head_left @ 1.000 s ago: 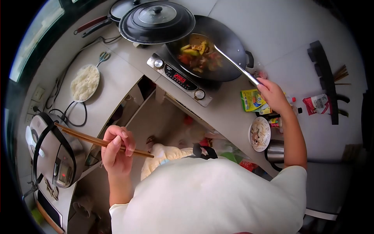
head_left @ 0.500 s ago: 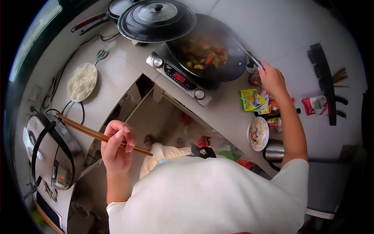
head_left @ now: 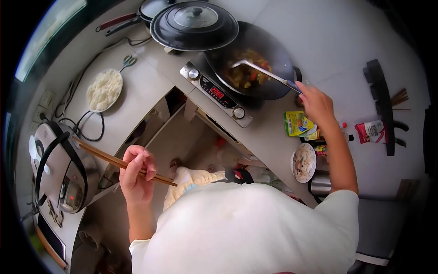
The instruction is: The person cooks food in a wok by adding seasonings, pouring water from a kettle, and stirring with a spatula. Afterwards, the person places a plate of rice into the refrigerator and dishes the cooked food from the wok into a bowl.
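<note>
My right hand [head_left: 315, 104] is closed around the dark handle of a metal spatula [head_left: 267, 73]. The spatula slants over the dark wok [head_left: 278, 59], its head down at the chopped food [head_left: 248, 78], which has red and yellow-green pieces. Under the wok sits an induction cooker [head_left: 216, 95] with a lit red display. My left hand [head_left: 138, 176] grips a pair of wooden chopsticks [head_left: 102, 155] in front of my body, away from the wok. Whether the spatula head touches the wok's bottom is hard to see.
A black lid [head_left: 169, 34] overlaps the wok's far left edge. Left are a plate of rice [head_left: 104, 90], scissors [head_left: 128, 61] and a rice cooker [head_left: 75, 176]. Right are a yellow packet [head_left: 297, 123], a used bowl [head_left: 304, 162], a metal pot [head_left: 320, 183] and a knife rack [head_left: 379, 102].
The spatula has swung from the wok's right rim to over the food, its head now at the food's left part. My left hand keeps the chopsticks nearly still. The view has shifted slightly.
</note>
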Action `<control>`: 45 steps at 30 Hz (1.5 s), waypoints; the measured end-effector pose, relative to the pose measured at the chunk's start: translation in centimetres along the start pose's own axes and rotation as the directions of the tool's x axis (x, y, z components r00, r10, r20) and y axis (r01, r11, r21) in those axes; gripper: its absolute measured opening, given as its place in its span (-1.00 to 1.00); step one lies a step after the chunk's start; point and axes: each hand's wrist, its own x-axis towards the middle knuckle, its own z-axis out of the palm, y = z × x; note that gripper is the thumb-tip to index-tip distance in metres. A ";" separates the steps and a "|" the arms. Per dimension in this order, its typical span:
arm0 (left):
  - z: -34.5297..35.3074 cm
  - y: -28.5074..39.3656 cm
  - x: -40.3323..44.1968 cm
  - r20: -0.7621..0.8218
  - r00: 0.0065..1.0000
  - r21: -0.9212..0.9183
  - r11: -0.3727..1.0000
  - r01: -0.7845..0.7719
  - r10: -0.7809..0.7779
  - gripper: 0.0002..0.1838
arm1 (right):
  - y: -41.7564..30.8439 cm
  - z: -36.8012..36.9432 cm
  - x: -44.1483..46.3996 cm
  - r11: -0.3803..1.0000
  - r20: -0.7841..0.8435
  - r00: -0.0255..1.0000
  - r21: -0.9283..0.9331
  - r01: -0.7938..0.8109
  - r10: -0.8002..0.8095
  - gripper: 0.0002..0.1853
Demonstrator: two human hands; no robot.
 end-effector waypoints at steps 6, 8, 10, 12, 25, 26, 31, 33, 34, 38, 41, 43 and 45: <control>1.7 -0.6 2.1 0.064 0.995 0.049 0.996 0.077 -0.080 -0.89 | 1.2 -5.9 -6.5 0.991 -0.030 0.997 -0.110 -0.074 0.072 -0.63; 2.1 -1.1 2.6 0.088 0.990 0.049 0.993 0.108 -0.112 -0.90 | 1.8 -6.9 -8.2 0.987 0.005 0.992 -0.092 -0.128 0.129 -0.62; 2.3 -1.7 3.0 0.108 0.984 0.051 0.989 0.140 -0.144 -0.90 | 1.8 -6.3 -8.6 0.994 0.030 0.995 -0.062 -0.092 0.094 -0.63; 2.4 -2.1 3.2 0.108 0.979 0.051 0.985 0.166 -0.171 -0.89 | 0.9 -4.4 -8.3 0.996 0.002 0.996 -0.001 -0.091 0.091 -0.65; 0.9 -1.8 2.7 0.007 0.983 0.042 0.982 0.185 -0.186 -0.90 | 7.7 6.2 -2.1 0.135 0.496 0.733 0.779 -0.612 0.465 -0.58; 0.7 -1.8 2.7 0.006 0.983 0.043 0.982 0.182 -0.183 -0.90 | 7.0 6.3 -1.9 0.074 0.540 0.700 0.765 -0.640 0.468 -0.58; -0.3 -1.1 3.0 -0.004 0.985 -0.004 0.985 0.170 -0.170 -0.90 | 2.1 5.2 -2.5 -0.144 0.764 0.603 0.640 -0.755 0.229 -0.88; -0.5 -1.0 3.4 0.013 0.986 0.011 0.986 0.167 -0.167 -0.89 | 0.3 3.4 -2.1 -0.281 0.808 0.583 0.581 -0.764 0.086 -0.87; -0.6 -1.0 3.5 0.030 0.985 0.003 0.986 0.167 -0.167 -0.89 | -0.5 2.5 -1.9 -0.307 0.811 0.583 0.569 -0.763 0.051 -0.85; -0.3 -1.1 4.1 0.055 0.983 0.004 0.984 0.178 -0.178 -0.89 | -1.4 -0.6 -1.8 -0.280 0.785 0.617 0.604 -0.746 0.050 -0.77; 0.1 -1.3 4.4 0.052 0.982 0.012 0.983 0.184 -0.184 -0.89 | -0.9 -1.2 -1.7 -0.179 0.740 0.662 0.672 -0.719 0.118 -0.71; 0.2 -1.3 4.5 0.056 0.981 0.022 0.982 0.185 -0.186 -0.89 | 0.2 -0.8 -0.9 -0.103 0.693 0.703 0.720 -0.686 0.162 -0.66; 0.3 -1.3 4.3 0.039 0.980 0.036 0.981 0.192 -0.193 -0.89 | 2.1 1.3 0.4 -0.024 0.635 0.747 0.764 -0.644 0.196 -0.61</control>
